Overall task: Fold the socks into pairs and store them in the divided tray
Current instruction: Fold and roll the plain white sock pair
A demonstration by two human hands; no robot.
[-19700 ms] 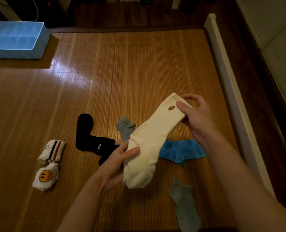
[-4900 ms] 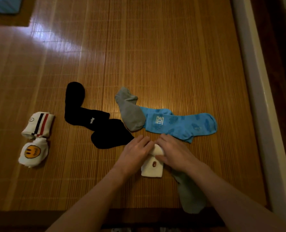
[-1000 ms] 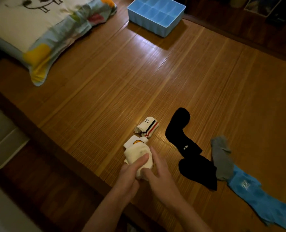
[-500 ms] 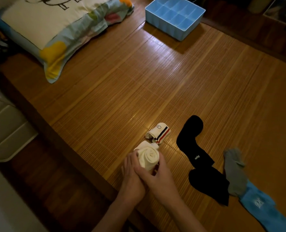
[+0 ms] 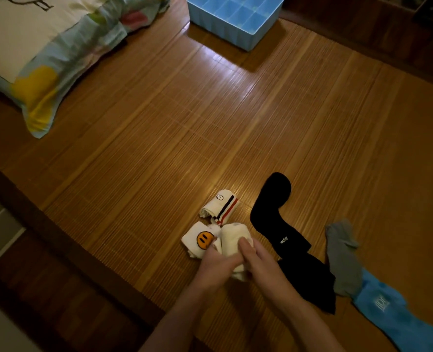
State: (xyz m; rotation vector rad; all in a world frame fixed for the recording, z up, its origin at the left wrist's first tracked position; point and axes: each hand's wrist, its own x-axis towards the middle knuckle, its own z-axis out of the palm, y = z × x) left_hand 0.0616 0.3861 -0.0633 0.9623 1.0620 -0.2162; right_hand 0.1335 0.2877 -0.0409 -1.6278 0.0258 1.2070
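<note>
lowered since a moment before, the rolled cream sock bundle lay just beside the white smiley-face sock roll; my left hand and right hand curled their fingers round it.

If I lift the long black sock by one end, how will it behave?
The long black sock lies flat and bent on the woven bamboo mat, so it would probably hang limp. It looks thin, so likely light.
</note>
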